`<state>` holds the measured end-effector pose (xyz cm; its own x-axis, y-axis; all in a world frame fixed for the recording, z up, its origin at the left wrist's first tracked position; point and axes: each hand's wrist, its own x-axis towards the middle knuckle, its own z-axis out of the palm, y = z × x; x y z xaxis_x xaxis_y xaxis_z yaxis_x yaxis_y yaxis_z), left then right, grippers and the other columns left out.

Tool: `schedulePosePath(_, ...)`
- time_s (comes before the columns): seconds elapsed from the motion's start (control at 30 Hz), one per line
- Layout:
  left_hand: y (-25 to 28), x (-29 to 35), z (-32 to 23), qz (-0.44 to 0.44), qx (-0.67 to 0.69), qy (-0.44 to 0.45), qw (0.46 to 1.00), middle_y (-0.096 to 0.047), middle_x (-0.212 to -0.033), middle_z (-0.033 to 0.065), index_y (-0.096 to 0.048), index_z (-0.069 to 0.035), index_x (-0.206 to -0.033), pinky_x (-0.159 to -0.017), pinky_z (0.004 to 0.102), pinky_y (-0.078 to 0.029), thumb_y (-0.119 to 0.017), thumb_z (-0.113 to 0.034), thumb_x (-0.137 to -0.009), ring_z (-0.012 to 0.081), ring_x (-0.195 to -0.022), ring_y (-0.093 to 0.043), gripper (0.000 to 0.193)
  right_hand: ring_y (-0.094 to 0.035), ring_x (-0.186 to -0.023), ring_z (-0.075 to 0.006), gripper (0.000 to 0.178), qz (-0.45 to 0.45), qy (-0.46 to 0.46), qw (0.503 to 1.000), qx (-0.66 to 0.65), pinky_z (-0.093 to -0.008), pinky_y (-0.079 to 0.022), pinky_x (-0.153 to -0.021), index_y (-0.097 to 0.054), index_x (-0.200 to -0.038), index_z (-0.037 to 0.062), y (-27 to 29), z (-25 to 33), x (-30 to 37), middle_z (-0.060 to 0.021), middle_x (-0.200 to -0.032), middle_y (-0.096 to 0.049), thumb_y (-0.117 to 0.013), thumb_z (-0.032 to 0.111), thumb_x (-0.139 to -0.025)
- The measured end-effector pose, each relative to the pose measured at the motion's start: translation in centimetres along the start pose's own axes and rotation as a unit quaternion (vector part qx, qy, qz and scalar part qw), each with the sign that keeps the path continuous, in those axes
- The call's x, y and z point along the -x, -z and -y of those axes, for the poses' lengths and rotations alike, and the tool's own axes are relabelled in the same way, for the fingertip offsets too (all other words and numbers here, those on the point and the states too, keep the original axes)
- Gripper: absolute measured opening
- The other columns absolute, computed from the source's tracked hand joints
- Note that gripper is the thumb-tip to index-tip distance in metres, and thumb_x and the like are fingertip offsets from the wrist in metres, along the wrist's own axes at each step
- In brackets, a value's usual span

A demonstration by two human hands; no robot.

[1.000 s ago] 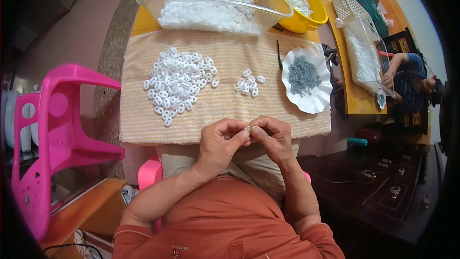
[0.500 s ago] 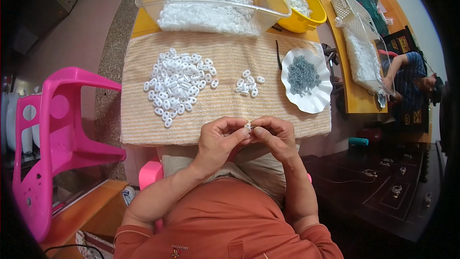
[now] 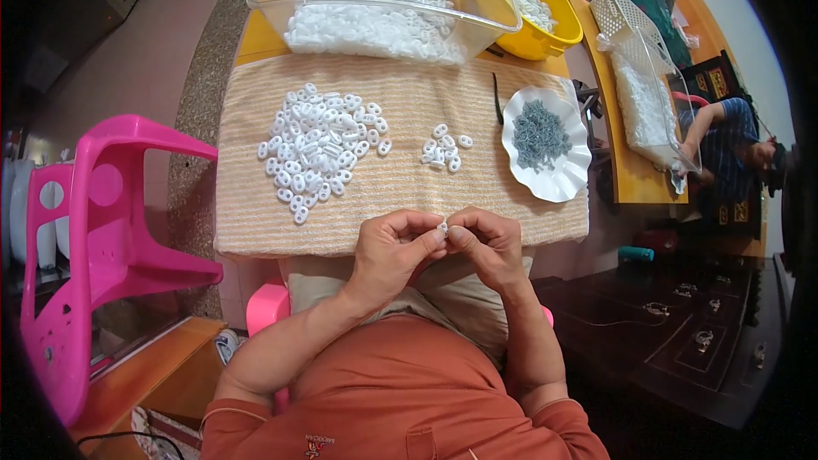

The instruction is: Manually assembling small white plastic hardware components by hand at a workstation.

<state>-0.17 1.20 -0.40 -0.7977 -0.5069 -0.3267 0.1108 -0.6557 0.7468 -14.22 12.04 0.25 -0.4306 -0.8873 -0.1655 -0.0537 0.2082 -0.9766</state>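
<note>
Near the front edge of the cloth, my left hand (image 3: 396, 247) pinches a small white plastic piece (image 3: 442, 227) between thumb and fingers. My right hand (image 3: 487, 243) meets it from the right, thumb and index finger pressed together against the piece's edge; whatever lies between those fingertips is hidden. Ahead and to the left lies a large heap of white oval pieces with two holes (image 3: 315, 149). A smaller group of similar pieces (image 3: 443, 152) sits ahead of my hands. At the right, a white scalloped plate (image 3: 569, 183) holds many tiny grey-blue parts (image 3: 541, 135).
A clear plastic bin (image 3: 383, 30) of white pieces and a yellow basin (image 3: 545, 38) stand at the back. A black strip (image 3: 498, 98) lies by the plate. A pink chair (image 3: 119, 247) is at left. Another person (image 3: 733, 132) sits by a clear bin at right.
My right fingertips have moved closer in against the white piece; a thin greyish bit seen between them earlier no longer shows. The heaps and plate are otherwise the same.
</note>
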Motion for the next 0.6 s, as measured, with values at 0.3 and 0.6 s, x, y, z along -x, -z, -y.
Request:
schedulePosePath(0.3, -0.25, 0.26, -0.26, -0.003, -0.075, -0.028, 0.997, -0.068, -0.086, 0.0076, -0.064, 0.005, -0.101, -0.07, 0.0226, -0.054, -0.064, -0.002, -0.087, 0.0097, -0.076, -0.064, 0.015, -0.063, -0.072, -0.0111, 0.015, 0.031, -0.027, 0.999, -0.015, -0.0243, -0.051, -0.068, -0.063, -0.092, -0.0023, 0.18, 0.54, -0.07, -0.0059, -0.078, -0.067, -0.057, 0.011, -0.092)
schedulePosePath(0.6, -0.17, 0.02, -0.22, 0.0, -0.09, -0.034, 0.995, -0.067, -0.086, 0.0066, -0.064, 0.004, -0.1, -0.069, 0.0224, -0.053, -0.064, -0.003, -0.087, 0.0095, -0.075, -0.063, 0.015, -0.063, -0.075, -0.0109, 0.014, 0.034, -0.019, 0.998, -0.043, -0.0237, -0.051, -0.068, -0.062, -0.094, -0.0029, 0.49, 0.58, -0.13, -0.0066, -0.082, -0.067, -0.055, 0.01, -0.093)
